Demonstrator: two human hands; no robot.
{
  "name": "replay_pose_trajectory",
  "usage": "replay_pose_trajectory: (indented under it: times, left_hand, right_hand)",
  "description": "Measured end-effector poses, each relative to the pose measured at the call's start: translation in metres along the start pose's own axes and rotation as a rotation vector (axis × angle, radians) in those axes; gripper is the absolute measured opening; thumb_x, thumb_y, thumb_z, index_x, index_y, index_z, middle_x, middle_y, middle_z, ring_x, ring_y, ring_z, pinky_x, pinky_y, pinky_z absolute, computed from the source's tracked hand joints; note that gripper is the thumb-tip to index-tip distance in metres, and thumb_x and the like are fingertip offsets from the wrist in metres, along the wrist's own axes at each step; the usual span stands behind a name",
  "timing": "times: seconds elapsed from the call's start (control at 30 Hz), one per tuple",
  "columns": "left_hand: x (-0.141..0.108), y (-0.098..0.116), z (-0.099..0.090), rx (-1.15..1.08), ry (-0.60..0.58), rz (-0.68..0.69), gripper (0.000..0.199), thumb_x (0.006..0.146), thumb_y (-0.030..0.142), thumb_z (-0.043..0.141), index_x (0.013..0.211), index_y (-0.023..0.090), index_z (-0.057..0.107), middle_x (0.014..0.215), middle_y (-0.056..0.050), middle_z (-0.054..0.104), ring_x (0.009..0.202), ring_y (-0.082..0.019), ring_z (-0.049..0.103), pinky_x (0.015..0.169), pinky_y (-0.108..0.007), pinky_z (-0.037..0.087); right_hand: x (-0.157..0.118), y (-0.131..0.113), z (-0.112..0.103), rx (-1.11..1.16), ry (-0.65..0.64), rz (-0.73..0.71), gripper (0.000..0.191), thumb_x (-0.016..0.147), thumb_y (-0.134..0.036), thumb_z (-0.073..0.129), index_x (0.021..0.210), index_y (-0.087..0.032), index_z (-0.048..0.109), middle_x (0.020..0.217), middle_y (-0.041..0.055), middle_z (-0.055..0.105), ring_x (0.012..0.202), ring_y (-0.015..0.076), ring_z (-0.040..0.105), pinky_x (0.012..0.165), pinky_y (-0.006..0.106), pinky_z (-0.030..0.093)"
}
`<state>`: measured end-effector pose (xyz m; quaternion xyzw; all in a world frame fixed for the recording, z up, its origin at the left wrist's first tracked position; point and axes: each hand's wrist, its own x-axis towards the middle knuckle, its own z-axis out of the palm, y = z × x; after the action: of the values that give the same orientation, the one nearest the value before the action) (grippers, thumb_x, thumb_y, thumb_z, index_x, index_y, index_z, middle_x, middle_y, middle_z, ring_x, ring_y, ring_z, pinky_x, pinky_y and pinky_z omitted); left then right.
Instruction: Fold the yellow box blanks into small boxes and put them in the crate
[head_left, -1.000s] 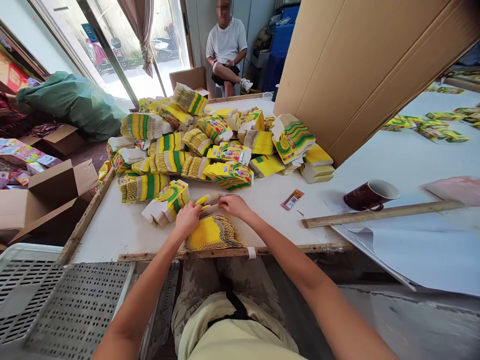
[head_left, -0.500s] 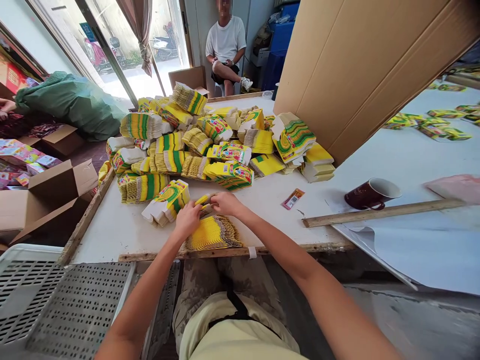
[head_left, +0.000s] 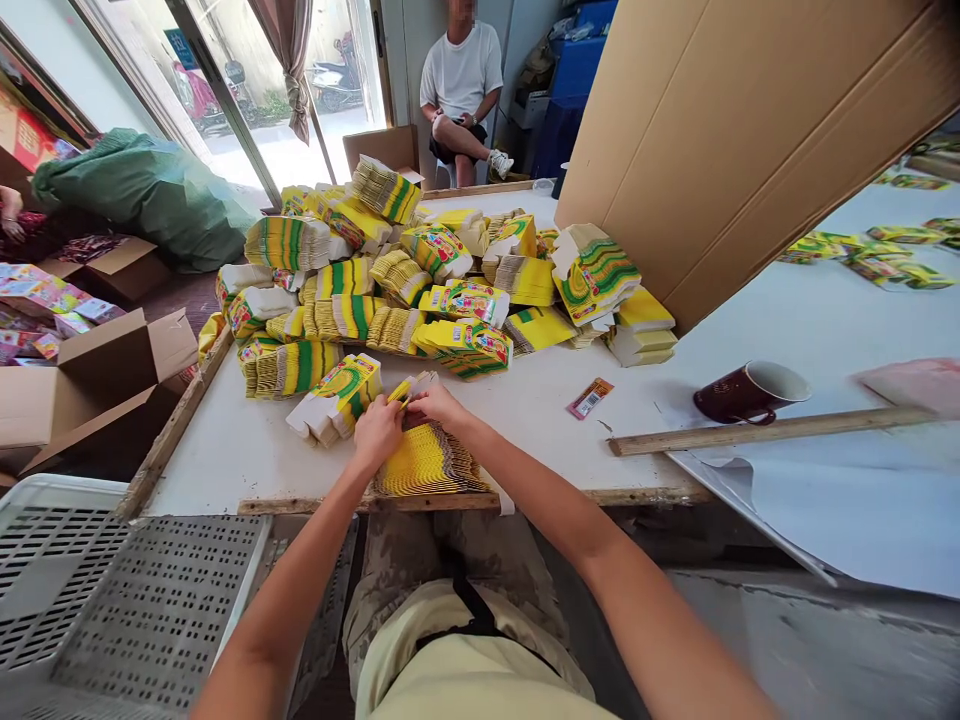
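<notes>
My left hand and my right hand are close together near the table's front edge. Between them they grip a flat yellow carton, mostly covered by the fingers. Right below lies a fanned row of flattened yellow cartons, resting against the wooden edge strip. A bundle of cartons with white flaps lies just left of my left hand. Behind both hands is a large heap of bundled yellow and green cartons.
A maroon mug stands at right by a wooden stick. A small packet lies on the white table. A large cardboard sheet rises behind. White crates stand lower left. A person sits beyond the table.
My right hand has drawn slightly closer to my left, both still at the carton above the fanned row. The whole view has shifted slightly.
</notes>
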<state>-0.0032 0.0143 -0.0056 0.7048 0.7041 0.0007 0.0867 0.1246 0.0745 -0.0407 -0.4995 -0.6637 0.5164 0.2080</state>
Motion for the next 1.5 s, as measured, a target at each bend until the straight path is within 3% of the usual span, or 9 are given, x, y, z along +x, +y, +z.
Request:
replay_pose_trajectory:
  times: [0.2, 0.4, 0.53, 0.67, 0.73, 0.9, 1.0, 1.2, 1.5]
  left_hand:
    - [-0.001, 0.002, 0.0, -0.01, 0.012, -0.015, 0.031, 0.099, 0.032, 0.037, 0.105, 0.024, 0.066, 0.109, -0.009, 0.058, 0.1, -0.023, 0.06, 0.078, -0.032, 0.046]
    - [0.001, 0.004, -0.003, -0.035, 0.023, -0.009, 0.036, 0.099, 0.04, 0.038, 0.105, 0.023, 0.069, 0.108, -0.009, 0.059, 0.1, -0.024, 0.061, 0.08, -0.032, 0.046]
    - [0.005, 0.001, -0.007, -0.086, -0.005, 0.012, 0.049, 0.101, 0.045, 0.028, 0.104, 0.023, 0.073, 0.101, -0.008, 0.062, 0.094, -0.022, 0.064, 0.078, -0.03, 0.046]
    - [0.007, -0.002, -0.006, -0.14, -0.013, 0.047, 0.039, 0.1, 0.041, 0.038, 0.109, 0.027, 0.072, 0.103, -0.006, 0.064, 0.094, -0.02, 0.064, 0.077, -0.028, 0.045]
    - [0.007, -0.003, -0.003, -0.157, -0.01, 0.062, 0.032, 0.098, 0.035, 0.044, 0.112, 0.029, 0.072, 0.106, -0.005, 0.065, 0.098, -0.02, 0.064, 0.078, -0.026, 0.045]
    - [0.007, -0.004, 0.001, -0.171, -0.019, 0.081, 0.032, 0.094, 0.021, 0.047, 0.109, 0.029, 0.074, 0.105, -0.004, 0.067, 0.098, -0.02, 0.064, 0.076, -0.025, 0.044]
    - [0.007, -0.003, 0.001, -0.174, -0.017, 0.076, 0.032, 0.092, 0.019, 0.047, 0.104, 0.028, 0.076, 0.103, -0.005, 0.067, 0.098, -0.021, 0.064, 0.077, -0.026, 0.045]
    - [0.001, 0.0, 0.0, -0.194, 0.014, 0.073, 0.031, 0.091, 0.013, 0.045, 0.089, 0.026, 0.072, 0.119, -0.002, 0.064, 0.101, -0.018, 0.064, 0.082, -0.025, 0.046]
    - [-0.002, 0.004, -0.002, -0.139, 0.035, -0.013, 0.041, 0.089, 0.006, 0.044, 0.127, 0.021, 0.046, 0.126, -0.009, 0.063, 0.111, -0.023, 0.063, 0.086, -0.031, 0.047]
  right_hand:
    - [0.0, -0.004, -0.01, -0.246, -0.047, 0.046, 0.031, 0.095, -0.035, 0.06, 0.119, -0.016, 0.061, 0.12, 0.0081, 0.063, 0.101, 0.021, 0.064, 0.085, 0.041, 0.056]
    - [-0.001, -0.013, -0.037, -0.439, -0.011, -0.061, 0.025, 0.095, -0.034, 0.06, 0.113, -0.017, 0.063, 0.118, 0.0074, 0.064, 0.104, 0.0212, 0.064, 0.089, 0.042, 0.054]
    - [-0.018, -0.007, -0.058, -0.469, -0.18, -0.174, 0.009, 0.082, -0.015, 0.071, 0.091, -0.015, 0.074, 0.09, 0.003, 0.074, 0.087, 0.0181, 0.068, 0.08, 0.03, 0.054]
    - [-0.037, 0.006, -0.075, -0.449, -0.353, -0.253, 0.019, 0.071, -0.007, 0.074, 0.085, -0.019, 0.079, 0.073, -0.0038, 0.075, 0.067, 0.012, 0.066, 0.065, 0.02, 0.05]
    - [-0.041, 0.011, -0.078, -0.451, -0.31, -0.275, 0.018, 0.077, -0.012, 0.071, 0.09, -0.02, 0.079, 0.076, -0.0032, 0.075, 0.068, 0.0119, 0.066, 0.065, 0.02, 0.049]
    - [-0.036, 0.018, -0.071, -0.529, 0.084, -0.284, 0.032, 0.093, -0.014, 0.049, 0.118, -0.015, 0.069, 0.107, 0.0106, 0.071, 0.09, 0.0189, 0.065, 0.078, 0.028, 0.048]
    - [-0.034, 0.023, -0.064, -0.597, 0.208, -0.304, 0.036, 0.093, -0.012, 0.05, 0.124, -0.017, 0.066, 0.116, 0.0136, 0.064, 0.1, 0.0227, 0.061, 0.08, 0.029, 0.047]
    - [-0.04, 0.032, -0.056, -0.704, 0.285, -0.366, 0.03, 0.096, -0.017, 0.045, 0.11, -0.018, 0.072, 0.112, 0.014, 0.061, 0.106, 0.0259, 0.055, 0.087, 0.034, 0.046]
    - [-0.033, 0.041, -0.042, -0.773, 0.202, -0.498, 0.063, 0.082, -0.001, 0.054, 0.143, -0.012, 0.046, 0.145, 0.0197, 0.047, 0.133, 0.0295, 0.043, 0.108, 0.043, 0.039]
